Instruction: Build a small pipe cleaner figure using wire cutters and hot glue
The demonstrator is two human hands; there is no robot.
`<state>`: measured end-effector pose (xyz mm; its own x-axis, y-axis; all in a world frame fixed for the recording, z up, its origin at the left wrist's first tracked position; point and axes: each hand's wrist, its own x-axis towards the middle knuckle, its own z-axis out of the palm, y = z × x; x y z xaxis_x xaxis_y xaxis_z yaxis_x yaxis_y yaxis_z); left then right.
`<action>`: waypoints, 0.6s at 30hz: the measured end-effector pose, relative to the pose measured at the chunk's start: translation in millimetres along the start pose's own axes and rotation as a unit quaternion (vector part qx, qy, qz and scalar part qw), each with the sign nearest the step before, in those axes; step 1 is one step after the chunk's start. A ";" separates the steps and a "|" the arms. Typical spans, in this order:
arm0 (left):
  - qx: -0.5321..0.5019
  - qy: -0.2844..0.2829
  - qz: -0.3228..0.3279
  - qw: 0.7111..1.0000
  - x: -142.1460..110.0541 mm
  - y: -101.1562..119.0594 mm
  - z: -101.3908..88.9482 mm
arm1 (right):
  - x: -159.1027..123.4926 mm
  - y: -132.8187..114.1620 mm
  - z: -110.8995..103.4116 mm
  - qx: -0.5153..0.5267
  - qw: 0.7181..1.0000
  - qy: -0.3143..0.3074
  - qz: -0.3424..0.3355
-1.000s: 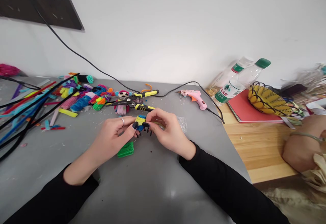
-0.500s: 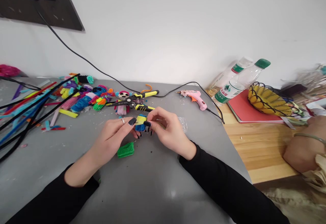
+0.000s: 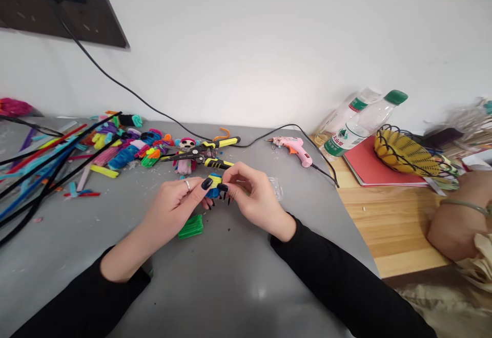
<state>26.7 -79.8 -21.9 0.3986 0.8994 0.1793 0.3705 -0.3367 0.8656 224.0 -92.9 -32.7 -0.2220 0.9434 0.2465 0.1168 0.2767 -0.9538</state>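
1. By the wall, two see-through bottles, both leaning over in this view: a front bottle [image 3: 351, 134] with a green cap, and a back bottle [image 3: 355, 104] with a white cap, partly hidden. Cannot tell how full.
2. On the red paper [image 3: 361, 166], a yellow basket [image 3: 395, 156] with black loops round the edge. Too hard to see the contents.
3. Just beside the right hand [image 3: 253, 192], a small clear plastic thing [image 3: 275, 188], partly covered by that hand.
4. Between both hands, over the gray table [image 3: 230, 287], a small fuzzy piece [image 3: 216, 179]. Yellow across the top, blue below, partly hidden by fingers.
5. Left hand [image 3: 172, 199] pinched close on the left side of the fuzzy piece, thumb on the yellow part, fingers tucked under.
6. Right hand pinching the right edge, thumb and pointer finger close together, also holding the piece.
7. Near the left hand, flat on the table, a green fuzzy block [image 3: 191, 227].
8. Just past the hands, pliers [image 3: 196, 154] with yellow and black handles, spread apart. Farther right, a pink glue gun [image 3: 302, 151].
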 end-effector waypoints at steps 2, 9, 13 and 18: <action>-0.001 -0.001 0.000 1.000 0.4 0.1 0.3 | -0.4 0.9 0.3 0.004 1.000 0.000 -0.002; 0.001 0.000 0.000 1.000 1.3 0.2 2.4 | -0.6 3.3 1.3 0.001 1.000 0.002 0.000; 0.002 0.001 -0.003 1.000 1.1 -0.2 3.3 | -0.6 2.0 1.5 -0.004 1.000 0.003 0.009; -0.027 0.004 -0.039 0.999 1.4 -0.7 2.1 | -0.9 0.6 1.6 -0.005 1.000 0.008 0.004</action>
<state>28.8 -78.9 -23.2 0.3628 0.9249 0.1142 0.3535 -0.2499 0.9014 222.8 -93.9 -33.8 -0.2047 0.9484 0.2423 0.1274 0.2712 -0.9540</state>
